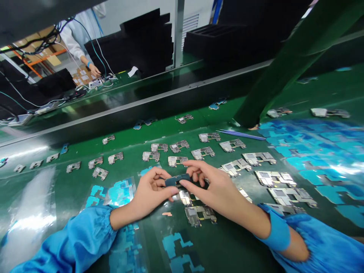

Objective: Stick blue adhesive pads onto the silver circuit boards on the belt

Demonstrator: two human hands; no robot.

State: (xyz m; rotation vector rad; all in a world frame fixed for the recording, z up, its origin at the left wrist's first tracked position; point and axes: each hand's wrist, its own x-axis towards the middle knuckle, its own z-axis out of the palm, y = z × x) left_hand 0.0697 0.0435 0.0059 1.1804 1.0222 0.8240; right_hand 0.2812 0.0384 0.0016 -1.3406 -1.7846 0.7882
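Left hand and right hand close together, low in the middle of the frame, both pinching a small dark rectangular part with a blue-grey top face, its exact kind too small to tell. Grip clamped from two sides: left fingertips at the part's left end, right thumb under its right end, right forefinger arching above. Best kept here: light pressure on the edges only, fingertips off any exposed components, wrists low and steady, the part well above the boards beneath it.

Just below the hands, a bare phone circuit board on the green mat, with more such boards in loose rows across the middle of the frame. Left of the hands, a clear plastic sheet with blue film cut-outs; at right, a wide spread of blue film pieces. Above the boards, a slender blue tool. At upper left, beyond a metal rail, a co-worker's hand at a separate bench, near stacked black foam trays.
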